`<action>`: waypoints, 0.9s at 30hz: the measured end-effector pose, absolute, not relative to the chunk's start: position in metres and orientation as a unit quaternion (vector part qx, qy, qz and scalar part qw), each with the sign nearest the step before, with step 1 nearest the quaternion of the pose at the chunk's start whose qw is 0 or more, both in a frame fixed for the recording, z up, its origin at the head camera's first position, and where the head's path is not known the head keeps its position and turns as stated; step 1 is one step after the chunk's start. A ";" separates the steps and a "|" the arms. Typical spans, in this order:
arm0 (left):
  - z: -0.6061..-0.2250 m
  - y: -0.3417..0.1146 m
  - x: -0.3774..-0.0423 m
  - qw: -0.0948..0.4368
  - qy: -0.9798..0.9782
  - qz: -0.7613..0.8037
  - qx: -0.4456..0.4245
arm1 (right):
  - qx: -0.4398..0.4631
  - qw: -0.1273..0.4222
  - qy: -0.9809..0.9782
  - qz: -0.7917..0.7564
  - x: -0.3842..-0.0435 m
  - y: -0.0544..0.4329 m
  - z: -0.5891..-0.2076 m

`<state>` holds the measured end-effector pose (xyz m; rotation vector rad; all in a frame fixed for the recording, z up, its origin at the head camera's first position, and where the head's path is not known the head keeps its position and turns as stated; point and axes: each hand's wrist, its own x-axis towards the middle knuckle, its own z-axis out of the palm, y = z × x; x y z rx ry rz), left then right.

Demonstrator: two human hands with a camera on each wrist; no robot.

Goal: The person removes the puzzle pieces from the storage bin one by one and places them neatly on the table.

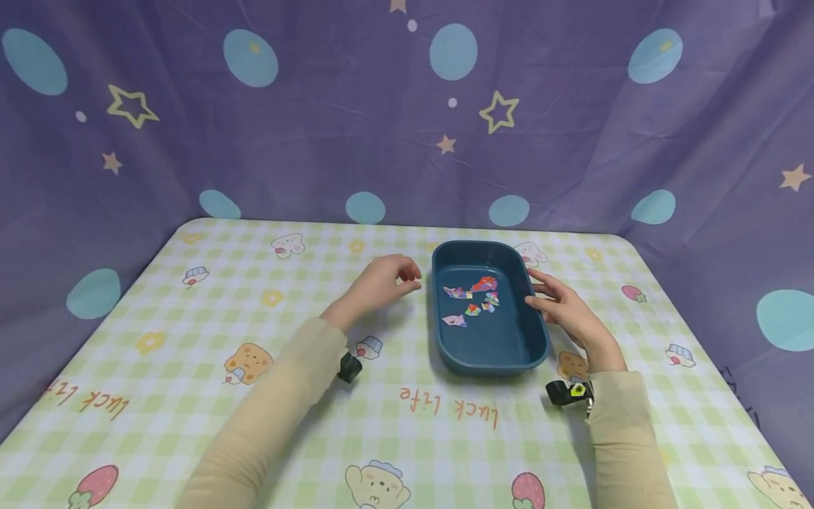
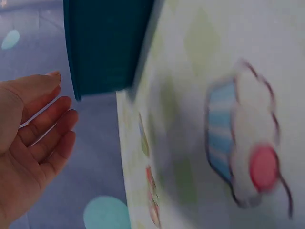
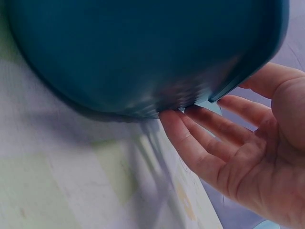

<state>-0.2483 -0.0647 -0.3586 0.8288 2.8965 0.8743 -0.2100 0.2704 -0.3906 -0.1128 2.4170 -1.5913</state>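
Left of the teal tray (image 1: 509,345), your left hand (image 1: 379,284) hangs empty, loosely curled; the tray holds printed paper scraps (image 1: 485,284); your right hand (image 1: 567,311) grips its right side. That one-sided hold could tip it, sliding the scraps. Beneath it spreads a gingham tablecloth (image 1: 445,452); behind, a starry purple curtain (image 1: 356,127).

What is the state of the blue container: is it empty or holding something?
Not empty: in the head view, small colourful pieces lie inside the blue container.

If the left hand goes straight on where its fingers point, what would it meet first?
Probably the side of the blue tub; whether the left hand would pass above it is hard to judge.
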 end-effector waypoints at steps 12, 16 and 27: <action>-0.349 -0.021 -0.239 0.017 0.910 0.213 0.355 | -0.038 0.123 0.826 -0.549 -0.212 0.271 -0.392; -0.351 -0.010 -0.239 0.033 0.902 0.192 0.386 | -0.037 0.124 0.826 -0.548 -0.211 0.271 -0.391; -0.361 0.018 -0.237 0.095 0.902 0.083 0.413 | -0.032 0.121 0.827 -0.549 -0.211 0.271 -0.392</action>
